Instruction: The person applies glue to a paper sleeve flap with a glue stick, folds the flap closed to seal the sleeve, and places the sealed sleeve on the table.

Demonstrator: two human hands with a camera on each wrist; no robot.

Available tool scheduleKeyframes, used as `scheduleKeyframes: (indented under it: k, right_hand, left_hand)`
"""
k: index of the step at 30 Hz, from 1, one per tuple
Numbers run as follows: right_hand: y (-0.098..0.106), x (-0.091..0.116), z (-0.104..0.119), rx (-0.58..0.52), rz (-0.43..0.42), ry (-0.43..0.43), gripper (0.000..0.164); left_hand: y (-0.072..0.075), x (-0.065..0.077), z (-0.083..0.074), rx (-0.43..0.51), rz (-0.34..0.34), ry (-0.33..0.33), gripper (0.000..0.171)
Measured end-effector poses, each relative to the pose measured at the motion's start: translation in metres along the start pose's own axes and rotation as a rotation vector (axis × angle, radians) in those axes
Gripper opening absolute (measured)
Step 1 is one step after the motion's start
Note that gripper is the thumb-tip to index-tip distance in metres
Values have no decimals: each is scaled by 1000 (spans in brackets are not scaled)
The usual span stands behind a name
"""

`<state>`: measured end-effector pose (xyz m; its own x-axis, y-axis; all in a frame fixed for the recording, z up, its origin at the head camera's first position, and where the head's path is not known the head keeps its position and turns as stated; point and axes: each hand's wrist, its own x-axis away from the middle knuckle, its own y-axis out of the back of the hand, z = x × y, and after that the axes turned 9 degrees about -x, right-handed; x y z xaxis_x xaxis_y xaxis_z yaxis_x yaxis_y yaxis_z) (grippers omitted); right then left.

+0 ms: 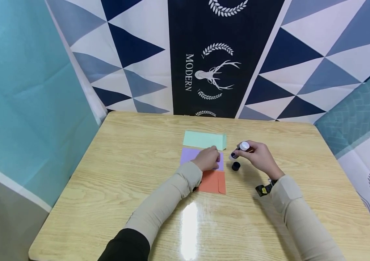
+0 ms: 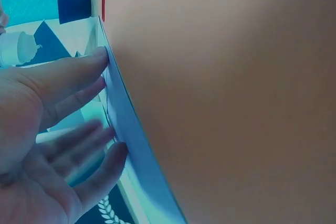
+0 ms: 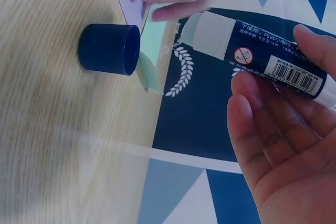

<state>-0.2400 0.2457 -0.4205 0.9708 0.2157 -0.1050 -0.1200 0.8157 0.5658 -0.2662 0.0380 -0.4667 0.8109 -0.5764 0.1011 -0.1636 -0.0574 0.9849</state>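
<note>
My left hand [image 1: 207, 158] rests on a purple envelope [image 1: 188, 155], its fingers spread with the tips at the paper [image 2: 137, 153]. In my right hand [image 1: 260, 158] is a glue stick [image 3: 275, 59], gripped between thumb and fingers. The stick is uncapped and tilted, its pale glue tip [image 3: 190, 29] pointing down toward the table in the head view. Its dark cap [image 3: 107, 49] stands on the table just below it, right of the purple envelope. The left forearm and sleeve cover part of an orange-red envelope [image 1: 211, 181].
Beyond the purple envelope lies a mint-green envelope [image 1: 202, 139]; the orange-red one is on the near side. All are on a light wooden table [image 1: 123, 156]. Patterned cloth [image 1: 146, 65] hangs behind the table's far edge. My right wrist wears a dark strap with a small device [image 1: 264, 190].
</note>
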Motion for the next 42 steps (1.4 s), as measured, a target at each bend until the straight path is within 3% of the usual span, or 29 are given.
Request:
scheduleKeyframes:
  k: [7,11,14,20,28,35,42]
  right_hand:
    - [3,2,0,7,-7,8,29]
    - [5,3,-1,7,-13,9,28]
    - [4,3,-1,4,-13,8,28]
    - [3,5,-1,-4,-5,-3,27]
    - [5,8,0,-7,5,-25,30]
    - [6,7,2,2,-4,-21,29]
    - [8,8,3,-6,-5,-15,28]
  left_hand:
    - [-1,0,2,-32,-19,-86,20]
    - [-1,0,1,12,-17,-130,10]
    - [-4,-1,3,34,-25,-136,13]
    - [-2,-5,12,108,-27,-38,22]
    - [5,-10,27,93,-50,98,21]
    - [11,-13,30,89,-95,199,21]
    - [12,-16,33,161,-118,291,25]
